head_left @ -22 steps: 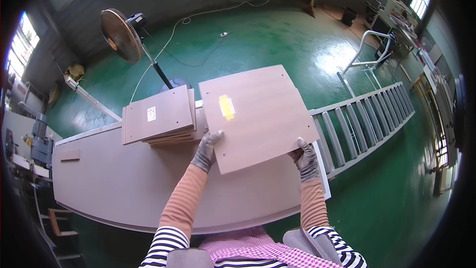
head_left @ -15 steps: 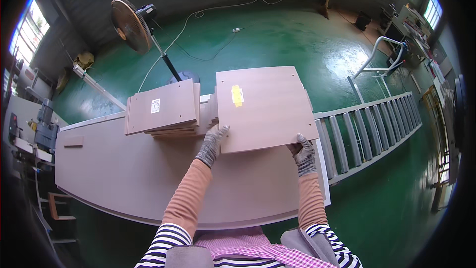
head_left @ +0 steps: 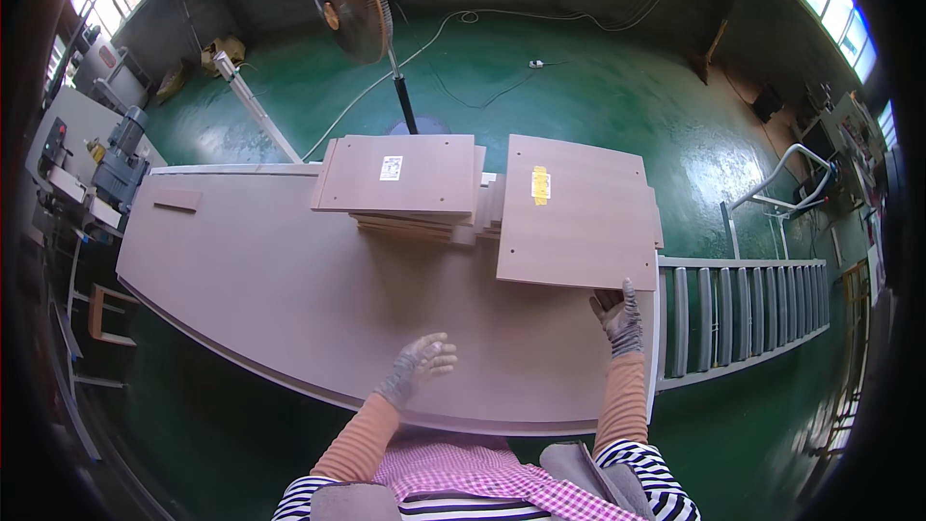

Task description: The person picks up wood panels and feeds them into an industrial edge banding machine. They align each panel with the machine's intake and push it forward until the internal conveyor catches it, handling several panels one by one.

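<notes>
A square brown board (head_left: 579, 217) with a yellow-taped label and small corner holes lies on top of a stack at the right of the work table. My right hand (head_left: 618, 316), in a grey knit glove, is at this board's front edge near its right corner, fingers stretched and not gripping it. Over the bare table, nearer to me, my left hand (head_left: 419, 367) hovers with fingers apart and holds nothing. Beside the square board, to the left, stands a stack topped by a smaller brown board (head_left: 415, 188) with a white label.
The large brown-topped table (head_left: 280, 270) carries a small brown strip (head_left: 177, 201) at its left. A roller conveyor (head_left: 743, 318) adjoins the right end. Beyond the table stands a fan (head_left: 353, 10), with a cable across the green floor. Machinery (head_left: 121, 164) stands at far left.
My left hand has let go of the square board and drawn back toward me. My right hand has moved from gripping the board to resting at its front edge. The view has shifted.
</notes>
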A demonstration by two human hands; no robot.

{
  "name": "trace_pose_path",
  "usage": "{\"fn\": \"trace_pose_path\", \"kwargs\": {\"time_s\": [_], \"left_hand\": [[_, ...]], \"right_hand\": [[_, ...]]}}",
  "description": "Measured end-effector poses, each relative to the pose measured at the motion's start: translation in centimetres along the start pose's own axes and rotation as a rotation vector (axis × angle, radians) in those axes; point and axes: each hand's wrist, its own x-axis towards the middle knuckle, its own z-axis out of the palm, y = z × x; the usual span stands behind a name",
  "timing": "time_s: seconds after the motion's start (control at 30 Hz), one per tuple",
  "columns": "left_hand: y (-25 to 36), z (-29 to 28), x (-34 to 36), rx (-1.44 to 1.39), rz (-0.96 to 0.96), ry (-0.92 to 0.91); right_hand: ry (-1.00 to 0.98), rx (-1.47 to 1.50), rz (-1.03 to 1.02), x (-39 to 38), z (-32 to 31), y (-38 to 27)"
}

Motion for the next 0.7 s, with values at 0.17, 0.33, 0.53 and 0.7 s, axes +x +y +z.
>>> {"fn": "trace_pose_path", "kwargs": {"time_s": [0.17, 0.33, 0.53, 0.7], "left_hand": [[-1.9, -15.0, -12.3, -0.286, 0.031, 0.231], [-2.9, -28.6, -24.5, -0.514, 0.078, 0.376], [5.2, -42.4, -39.5, -0.451, 0.408, 0.567], [14.7, -54.8, -54.4, -0.514, 0.794, 0.52]], "right_hand": [[-0.207, -0.311, 0.237, -6.1, 2.1, 8.5], [-0.267, -0.546, 0.547, -14.7, 8.9, 26.3], [-0.449, -0.918, 0.867, -19.4, 20.6, 50.9], [-0.614, -1.242, 0.888, -22.1, 34.5, 66.9]]}}
